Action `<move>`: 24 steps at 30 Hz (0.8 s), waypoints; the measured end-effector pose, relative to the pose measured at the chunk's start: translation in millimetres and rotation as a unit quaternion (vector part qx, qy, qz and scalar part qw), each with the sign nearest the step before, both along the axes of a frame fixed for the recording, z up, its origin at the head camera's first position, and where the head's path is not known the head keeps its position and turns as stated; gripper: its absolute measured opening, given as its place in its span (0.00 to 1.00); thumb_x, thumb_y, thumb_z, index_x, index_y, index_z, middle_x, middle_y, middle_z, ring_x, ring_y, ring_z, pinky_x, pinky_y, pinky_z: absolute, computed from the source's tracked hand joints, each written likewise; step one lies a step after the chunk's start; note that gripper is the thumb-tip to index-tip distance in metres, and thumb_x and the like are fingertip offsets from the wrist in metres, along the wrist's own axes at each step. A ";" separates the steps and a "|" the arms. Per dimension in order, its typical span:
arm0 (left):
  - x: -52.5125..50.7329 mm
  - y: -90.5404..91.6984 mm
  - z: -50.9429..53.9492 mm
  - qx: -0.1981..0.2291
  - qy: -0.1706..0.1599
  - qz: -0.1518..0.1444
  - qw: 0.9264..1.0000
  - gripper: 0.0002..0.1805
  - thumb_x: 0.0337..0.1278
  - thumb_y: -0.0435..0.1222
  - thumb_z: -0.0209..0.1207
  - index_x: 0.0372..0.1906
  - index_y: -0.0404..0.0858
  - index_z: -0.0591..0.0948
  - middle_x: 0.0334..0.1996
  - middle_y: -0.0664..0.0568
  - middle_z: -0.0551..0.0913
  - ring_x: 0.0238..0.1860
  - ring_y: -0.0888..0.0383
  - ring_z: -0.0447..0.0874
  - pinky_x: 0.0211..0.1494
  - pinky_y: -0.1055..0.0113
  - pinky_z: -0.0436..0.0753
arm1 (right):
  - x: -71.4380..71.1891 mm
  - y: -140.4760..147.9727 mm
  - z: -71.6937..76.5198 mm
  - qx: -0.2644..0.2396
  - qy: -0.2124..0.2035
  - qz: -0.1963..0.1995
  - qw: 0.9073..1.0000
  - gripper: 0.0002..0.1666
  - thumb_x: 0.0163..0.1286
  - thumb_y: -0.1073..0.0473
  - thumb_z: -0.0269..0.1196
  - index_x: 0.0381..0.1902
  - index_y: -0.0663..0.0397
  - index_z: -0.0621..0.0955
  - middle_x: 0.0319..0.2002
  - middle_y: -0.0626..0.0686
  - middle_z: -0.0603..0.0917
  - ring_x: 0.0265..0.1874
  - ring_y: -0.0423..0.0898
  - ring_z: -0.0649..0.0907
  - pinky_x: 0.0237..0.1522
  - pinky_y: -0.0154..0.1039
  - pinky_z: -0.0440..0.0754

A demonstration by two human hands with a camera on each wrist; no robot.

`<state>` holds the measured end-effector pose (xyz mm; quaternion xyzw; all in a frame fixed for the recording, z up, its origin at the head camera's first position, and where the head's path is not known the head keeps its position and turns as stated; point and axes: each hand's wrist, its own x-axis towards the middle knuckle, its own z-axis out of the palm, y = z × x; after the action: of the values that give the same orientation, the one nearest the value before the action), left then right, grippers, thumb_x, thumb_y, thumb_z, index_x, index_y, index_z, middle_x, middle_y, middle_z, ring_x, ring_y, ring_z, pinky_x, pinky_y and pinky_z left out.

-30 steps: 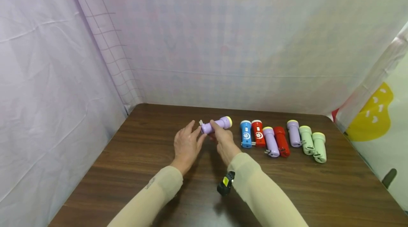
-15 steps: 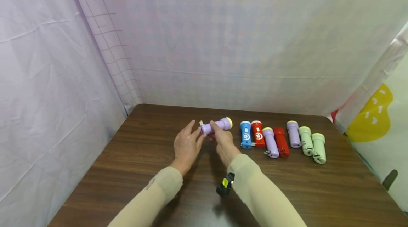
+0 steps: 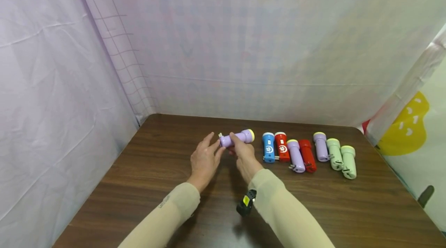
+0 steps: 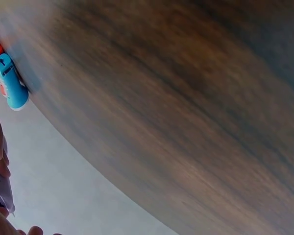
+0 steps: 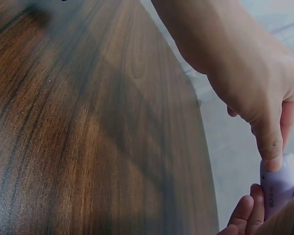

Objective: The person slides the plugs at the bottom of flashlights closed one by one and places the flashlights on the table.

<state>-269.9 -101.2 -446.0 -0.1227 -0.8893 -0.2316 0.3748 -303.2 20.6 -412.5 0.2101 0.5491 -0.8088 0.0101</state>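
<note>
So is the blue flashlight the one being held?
No, a purple flashlight is held, while the blue flashlight lies on the table.

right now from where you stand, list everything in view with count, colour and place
handheld cylindrical flashlight: 1, purple with yellow rim, between both hands
white-rimmed flashlights: 2, blue and red, row's left end
yellow-rimmed flashlights: 2, purple, either side of the all-red one
all-red flashlight: 1, red, mid-row
green flashlights: 2, pale green, row's right end
wood-grain table: 1, dark brown, beneath them
fabric sheeting: count unclear, whitish, behind and both sides
flat patches: 3, yellow, red, dark, right side
strapped device: 1, black with yellow, right wrist
left hand: 1, bare, pinching the handheld flashlight's plug end
right hand: 1, bare, gripping its middle
sleeves: 2, cream, both forearms
</note>
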 end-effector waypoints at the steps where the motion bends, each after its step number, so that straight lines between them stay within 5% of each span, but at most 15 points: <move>1: 0.1 0.2 0.1 0.000 0.001 0.000 1.000 0.17 0.59 0.43 0.68 0.50 0.40 0.87 0.61 0.45 0.79 0.53 0.43 0.82 0.39 0.48 0.85 | 0.0 0.0 -0.1 -0.001 0.000 0.000 1.000 0.24 0.64 0.55 0.70 0.49 0.67 0.77 0.23 0.51 0.84 0.19 0.39 0.82 0.33 0.36 0.83; 24: 3.3 4.8 4.3 0.014 0.006 -0.002 1.000 0.11 0.57 0.41 0.69 0.43 0.40 0.89 0.58 0.46 0.81 0.53 0.46 0.83 0.35 0.49 0.85 | 1.0 0.2 0.1 0.004 0.001 -0.005 1.000 0.25 0.64 0.55 0.70 0.50 0.68 0.77 0.23 0.52 0.84 0.19 0.40 0.82 0.37 0.39 0.84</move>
<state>-266.6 -96.4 -441.7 -0.1205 -0.8835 -0.2440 0.3813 -302.2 20.8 -412.4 0.2122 0.5515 -0.8067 0.0048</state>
